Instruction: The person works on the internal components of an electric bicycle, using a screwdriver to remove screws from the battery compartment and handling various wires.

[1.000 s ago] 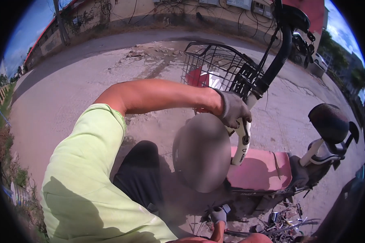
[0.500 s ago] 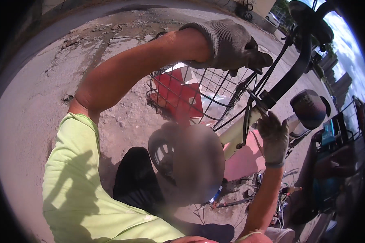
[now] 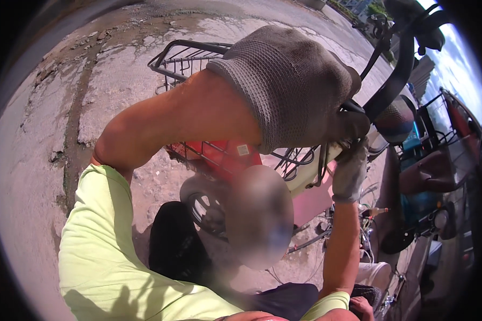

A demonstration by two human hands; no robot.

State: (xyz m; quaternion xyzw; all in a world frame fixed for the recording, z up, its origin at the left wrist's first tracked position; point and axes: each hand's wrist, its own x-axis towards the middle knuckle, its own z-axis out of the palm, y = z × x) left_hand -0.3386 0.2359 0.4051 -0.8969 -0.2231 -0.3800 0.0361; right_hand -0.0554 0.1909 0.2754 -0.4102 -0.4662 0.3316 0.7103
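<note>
My left hand (image 3: pixel 300 88), in a grey knit work glove, reaches across to the steering column (image 3: pixel 388 101) of a small vehicle. Its fingers are curled closed at the base of this black tube, and what they grip is hidden. Just below, my right hand (image 3: pixel 351 171), in a dirty pale glove, is held up against the same joint. Its fingertips bend in close to the left hand's and are mostly covered. Black cables (image 3: pixel 322 166) hang beside the cream-coloured frame (image 3: pixel 309 179) under the joint.
Behind my left forearm is a black wire basket (image 3: pixel 190 45), with a red box (image 3: pixel 227 155) below it. A wheel (image 3: pixel 204 208) stands near my knee, beside a blurred patch. Loose wires (image 3: pixel 367 230) and another vehicle (image 3: pixel 428 176) are at right, on cracked concrete.
My left hand has come down to the column's base, close to my right hand. The view has shifted, and the left hand looks larger. My right hand remains at the joint.
</note>
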